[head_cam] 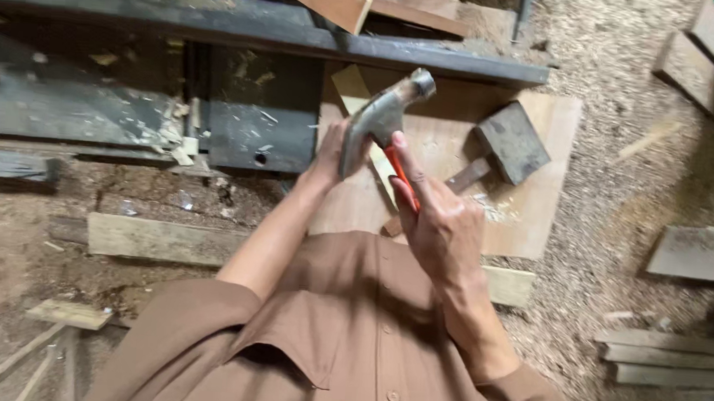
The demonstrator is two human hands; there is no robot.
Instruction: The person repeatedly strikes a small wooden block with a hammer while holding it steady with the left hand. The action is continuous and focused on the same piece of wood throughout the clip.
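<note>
We are holding a claw hammer with a grey steel head and an orange handle [382, 124] in both hands, raised in front of our chest. Our right hand [438, 222] is clenched round the orange handle just below the head. Our left hand [331, 153] comes in from the other side and lies against the back of the steel head; its fingers are hidden behind the metal, so we cannot tell whether it grips the head or only steadies it.

Beneath the hammer lies a pale square plywood board [530, 211], which we take as our landmark. A narrow light strip of wood [355, 93] crosses the board's far left corner and runs under the hammer. On the board, right of the hammer, rests a dark blocky mallet with a short wooden handle [509, 144], with pale shavings beside it. As far as we can judge, the work is at an early or paused stage: the hammer is lifted, not striking, and we see no nail, so what is driven or left to drive cannot be told.

Beyond the board runs a dark steel frame [260, 29], chips scattered on it. Left of the board a weathered plank [156, 238] lies on bare earth. Right of the board the ground is thick sawdust [611, 92], with grey offcut boards [701, 254] lying about.
</note>
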